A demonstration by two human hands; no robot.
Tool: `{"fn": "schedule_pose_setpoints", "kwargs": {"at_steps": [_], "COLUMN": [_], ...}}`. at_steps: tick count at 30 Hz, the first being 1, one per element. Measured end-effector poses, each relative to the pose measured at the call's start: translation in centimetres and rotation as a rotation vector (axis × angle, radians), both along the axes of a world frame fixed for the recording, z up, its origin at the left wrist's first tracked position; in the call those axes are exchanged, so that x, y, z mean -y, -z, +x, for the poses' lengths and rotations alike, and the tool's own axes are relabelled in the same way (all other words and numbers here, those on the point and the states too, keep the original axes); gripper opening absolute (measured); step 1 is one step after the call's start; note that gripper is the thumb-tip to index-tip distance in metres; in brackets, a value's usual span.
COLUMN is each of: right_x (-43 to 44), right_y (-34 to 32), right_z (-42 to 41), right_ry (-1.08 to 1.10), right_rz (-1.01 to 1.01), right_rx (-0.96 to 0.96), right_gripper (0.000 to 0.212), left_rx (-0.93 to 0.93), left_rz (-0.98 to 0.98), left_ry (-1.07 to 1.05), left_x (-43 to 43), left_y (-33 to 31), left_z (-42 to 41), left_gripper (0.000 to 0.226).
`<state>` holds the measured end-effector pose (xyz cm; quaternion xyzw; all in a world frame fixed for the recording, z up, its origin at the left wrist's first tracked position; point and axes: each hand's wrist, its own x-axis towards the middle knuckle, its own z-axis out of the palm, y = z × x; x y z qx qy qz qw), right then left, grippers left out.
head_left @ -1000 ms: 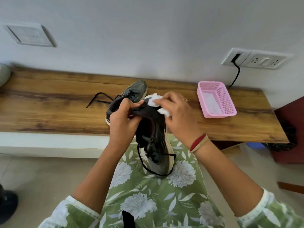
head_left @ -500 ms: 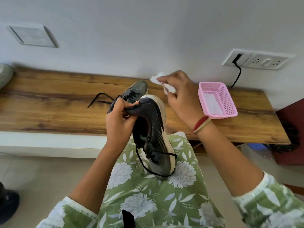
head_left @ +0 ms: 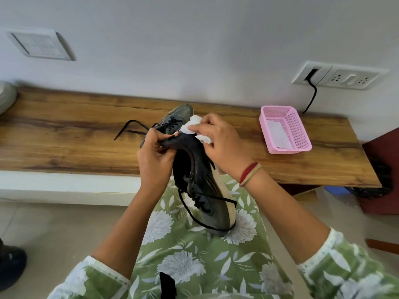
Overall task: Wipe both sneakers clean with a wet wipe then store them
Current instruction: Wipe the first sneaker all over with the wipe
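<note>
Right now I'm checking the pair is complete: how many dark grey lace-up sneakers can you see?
2: one dark grey sneaker held over the lap, the other on the wooden bench behind the hands.

No readable text, brand name, number or sign appears anywhere. The sneaker [head_left: 200, 186] pinched at its heel by the left hand [head_left: 156, 160] shows only pale stripes on its side (no lettering), and the second sneaker [head_left: 177, 118] just beyond that grip bears no legible mark.
</note>
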<state>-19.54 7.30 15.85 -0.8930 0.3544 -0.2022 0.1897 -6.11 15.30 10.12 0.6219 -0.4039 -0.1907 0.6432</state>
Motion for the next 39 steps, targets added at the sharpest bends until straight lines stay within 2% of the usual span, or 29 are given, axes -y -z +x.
{"fn": "schedule_pose_setpoints", "kwargs": {"at_steps": [3,5,9,11,13,15,21,24,27,28,29,32,33,34,36,37,39], "right_x": [-1.0,-2.7,-4.8,-3.8,-2.6,-1.7,-1.3,-1.2,-0.7,-0.4,-0.1,0.2,-0.2,-0.7,-2.4,-3.6,-5.9], "right_y": [1.0,2.2,3.7,3.4,2.6,2.1,3.6,4.3,3.8,3.7,3.5,2.9,3.0,3.3,4.6,5.5,6.1], "right_z": [-0.4,-2.2,-5.6,-5.7,-4.9,-3.1,1.8,0.6,-2.5,-3.6,-4.5,-5.8,-5.8,-5.5,-4.5,-3.9,-2.8], "right_ry": [0.011,0.012,0.017,0.14,0.257,0.26,-0.025,-0.156,-0.179,-0.128,-0.035,0.316,0.405,0.468,0.498,0.477,0.394], "right_rz": [-0.023,0.014,0.307,0.377,0.339,0.291,0.325,0.259,0.28,0.322,0.379,0.563,0.622,0.683,0.764,0.735,0.523], "right_rx": [0.006,-0.043,-0.138,-0.018,0.169,0.245,-0.026,-0.252,-0.495,-0.465,-0.341,0.293,0.419,0.479,0.481,0.449,0.398], "right_gripper": [0.043,0.04,0.036,0.029,0.024,0.023,0.029,0.036,0.03,0.028,0.025,0.023,0.024,0.023,0.021,0.021,0.025], "left_rx": [-0.046,-0.149,-0.383,-0.461,-0.526,-0.585,-0.682,-0.723,-0.761,-0.759,-0.756,-0.747,-0.741,-0.729,-0.67,-0.616,-0.484], "left_rz": [0.027,0.067,0.176,0.2,0.216,0.223,0.18,0.201,0.214,0.214,0.214,0.193,0.186,0.181,0.181,0.179,0.151], "left_ry": [-0.037,-0.094,-0.258,-0.305,-0.338,-0.363,-0.336,-0.379,-0.398,-0.398,-0.396,-0.373,-0.363,-0.353,-0.328,-0.309,-0.251], "left_x": [-0.2,-0.6,-1.6,-1.7,-1.6,-1.6,-1.4,-1.6,-2.3,-2.5,-2.6,-2.6,-2.6,-2.6,-2.8,-3.0,-3.3], "left_y": [0.2,1.3,4.0,4.7,5.0,5.2,5.8,6.8,7.7,7.8,7.9,7.7,7.5,7.3,6.8,6.4,5.3], "left_z": [-0.1,0.6,2.2,2.3,1.9,1.5,0.8,1.0,1.3,1.4,1.5,1.5,1.4,1.2,0.9,0.8,0.5], "left_gripper": [0.038,0.036,0.031,0.028,0.028,0.027,0.028,0.027,0.025,0.025,0.026,0.027,0.028,0.029,0.029,0.029,0.03]}}
